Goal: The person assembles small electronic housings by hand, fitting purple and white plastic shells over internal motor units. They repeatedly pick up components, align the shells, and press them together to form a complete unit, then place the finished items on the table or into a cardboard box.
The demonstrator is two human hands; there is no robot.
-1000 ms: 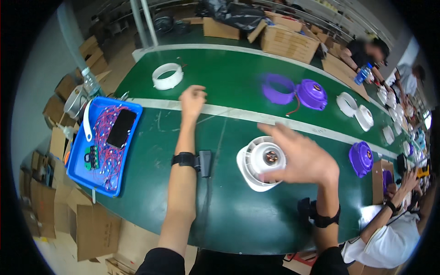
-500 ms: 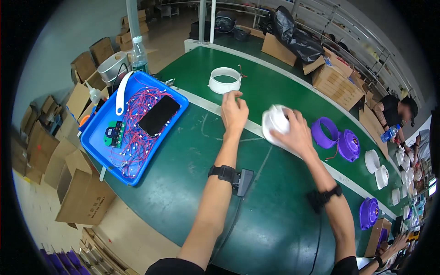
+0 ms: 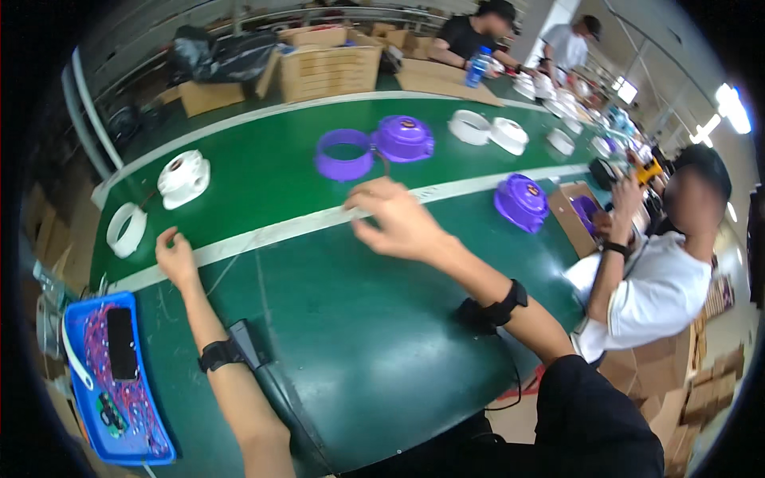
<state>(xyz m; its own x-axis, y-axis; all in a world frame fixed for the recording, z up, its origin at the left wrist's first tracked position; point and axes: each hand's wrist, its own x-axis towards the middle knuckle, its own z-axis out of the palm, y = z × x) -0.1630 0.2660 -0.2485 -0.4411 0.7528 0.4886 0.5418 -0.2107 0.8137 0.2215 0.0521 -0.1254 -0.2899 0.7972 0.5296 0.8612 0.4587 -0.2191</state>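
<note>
My left hand [image 3: 177, 259] is held near the pale strip along the green bench, fingers apart and holding nothing. Just beyond it lies a white plastic ring [image 3: 137, 241], linked by a thin red wire to a white round housing [image 3: 184, 179] that rests tilted on the bench. My right hand [image 3: 398, 221] hovers over the strip with fingers spread and nothing in them. Closest to it are a purple ring [image 3: 344, 170] and a purple round housing [image 3: 404, 139], a wire between them. Black straps with small dark devices and cables circle both wrists.
At left, a blue tray [image 3: 94, 444] holds red wires, a phone [image 3: 122, 344] and a green circuit board [image 3: 111, 413]. Another purple housing [image 3: 522, 203] sits right, near a cardboard box [image 3: 564, 213]. A co-worker [image 3: 653, 279] holds a yellow tool close by; others work farther back.
My right hand has let go of the white housing, which now rests near the white ring. That hand has moved right toward the purple parts. My view has turned to the right.
</note>
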